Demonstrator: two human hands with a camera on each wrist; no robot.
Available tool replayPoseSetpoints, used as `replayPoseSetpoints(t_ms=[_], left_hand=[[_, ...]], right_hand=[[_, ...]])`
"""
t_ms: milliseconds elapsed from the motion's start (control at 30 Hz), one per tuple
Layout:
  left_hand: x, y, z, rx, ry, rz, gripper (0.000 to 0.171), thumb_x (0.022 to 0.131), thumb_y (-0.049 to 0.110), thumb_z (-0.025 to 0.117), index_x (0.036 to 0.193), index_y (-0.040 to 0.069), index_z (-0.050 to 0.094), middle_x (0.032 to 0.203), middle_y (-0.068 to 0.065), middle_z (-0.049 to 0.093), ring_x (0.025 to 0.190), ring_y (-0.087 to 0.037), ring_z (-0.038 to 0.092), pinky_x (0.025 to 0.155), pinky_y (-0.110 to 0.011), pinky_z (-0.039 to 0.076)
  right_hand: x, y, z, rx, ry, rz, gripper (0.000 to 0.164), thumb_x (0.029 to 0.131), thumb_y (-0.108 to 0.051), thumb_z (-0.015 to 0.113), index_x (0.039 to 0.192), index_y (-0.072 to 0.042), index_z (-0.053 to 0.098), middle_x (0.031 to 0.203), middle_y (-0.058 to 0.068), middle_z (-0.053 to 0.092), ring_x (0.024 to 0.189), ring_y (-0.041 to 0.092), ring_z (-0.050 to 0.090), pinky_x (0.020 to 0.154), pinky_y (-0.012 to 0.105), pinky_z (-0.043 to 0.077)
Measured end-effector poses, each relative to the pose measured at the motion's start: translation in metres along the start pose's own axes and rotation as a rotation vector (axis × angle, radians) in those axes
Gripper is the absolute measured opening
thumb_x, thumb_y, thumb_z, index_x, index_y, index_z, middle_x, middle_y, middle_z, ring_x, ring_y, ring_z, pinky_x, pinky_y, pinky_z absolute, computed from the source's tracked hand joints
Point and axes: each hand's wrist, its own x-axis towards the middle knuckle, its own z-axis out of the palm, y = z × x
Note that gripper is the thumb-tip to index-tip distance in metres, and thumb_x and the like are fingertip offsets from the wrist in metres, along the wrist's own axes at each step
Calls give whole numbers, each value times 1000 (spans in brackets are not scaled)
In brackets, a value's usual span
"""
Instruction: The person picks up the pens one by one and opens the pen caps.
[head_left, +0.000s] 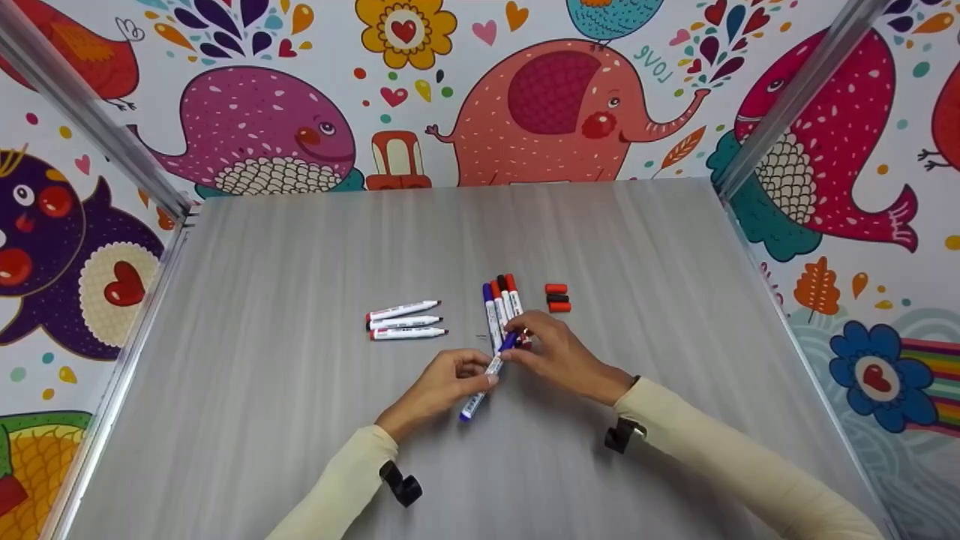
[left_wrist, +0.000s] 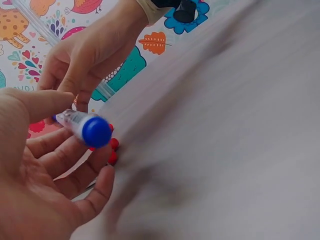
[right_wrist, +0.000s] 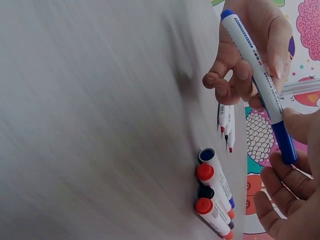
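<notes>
A blue whiteboard marker (right_wrist: 260, 75) with its blue cap (right_wrist: 285, 143) on is held slantwise between both hands. My left hand (head_left: 442, 381) pinches the white barrel between thumb and fingers; its blue end plug (left_wrist: 97, 132) faces the left wrist camera. At the other end, my right hand (head_left: 562, 356) grips the cap with thumb and fingertips. Just beyond the hands, several capped markers (head_left: 496, 304) lie side by side, blue, red and black, partly hidden by the right hand in the head view.
Left of the hands lie three uncapped markers (head_left: 407, 322), their tips pointing right. Three loose caps (head_left: 558, 298), two red and one black, sit right of the capped row. The grey table (head_left: 262, 262) meets a metal frame (head_left: 135, 330) and patterned walls.
</notes>
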Motion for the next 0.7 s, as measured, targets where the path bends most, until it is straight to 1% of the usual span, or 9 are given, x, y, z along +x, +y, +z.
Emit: replayPoseSetpoints(t_ms=[67, 200, 267, 400, 533, 600, 700], left_hand=[[1, 1, -1, 18, 3, 6, 30, 101, 13, 77, 121, -8, 74, 100, -5, 77, 88, -11, 70, 82, -25, 56], [2, 3, -4, 72, 12, 11, 28, 101, 17, 78, 120, -3, 77, 101, -4, 77, 91, -12, 70, 83, -26, 56], [4, 4, -5, 106, 18, 27, 26, 101, 17, 79, 119, -1, 78, 102, -4, 77, 93, -13, 70, 85, -29, 57], [5, 8, -7, 208, 44, 66, 21, 101, 15, 79, 119, 4, 79, 105, -1, 77, 97, -14, 69, 90, -35, 57], [5, 12, -7, 324, 78, 119, 15, 100, 10, 79, 115, 8, 80, 105, 1, 75, 96, -14, 66, 87, -34, 56], [6, 13, -6, 384, 92, 157, 14, 100, 7, 79, 113, 7, 80, 104, -1, 75, 95, -15, 65, 84, -34, 55], [7, 13, -4, 504, 114, 215, 14, 98, 6, 81, 112, 6, 79, 104, -3, 75, 95, -17, 65, 86, -38, 55]], right_hand=[[0, 1, -1, -10, 11, -15, 40, 100, -19, 83, 130, 1, 66, 120, 10, 70, 107, 28, 70, 95, 54, 60], [0, 3, -2, 4, 13, -14, 34, 99, -19, 82, 126, -2, 69, 116, 6, 71, 105, 20, 69, 95, 53, 60], [-1, 4, -3, 9, 13, -12, 32, 99, -19, 82, 124, -3, 71, 114, 5, 72, 104, 19, 69, 95, 52, 61], [-2, 4, -4, 7, 17, -13, 27, 99, -18, 83, 121, -6, 73, 111, 2, 72, 102, 17, 69, 94, 47, 61], [-3, 6, -3, 1, 19, -18, 24, 99, -18, 83, 118, -7, 75, 109, 0, 73, 99, 15, 69, 93, 41, 61], [-4, 7, -2, -1, 17, -18, 21, 99, -18, 83, 117, -8, 75, 109, 0, 73, 98, 14, 69, 92, 39, 60], [-5, 8, -1, -2, 7, -17, 19, 100, -18, 82, 116, -9, 76, 108, 1, 74, 98, 15, 69, 92, 37, 60]])
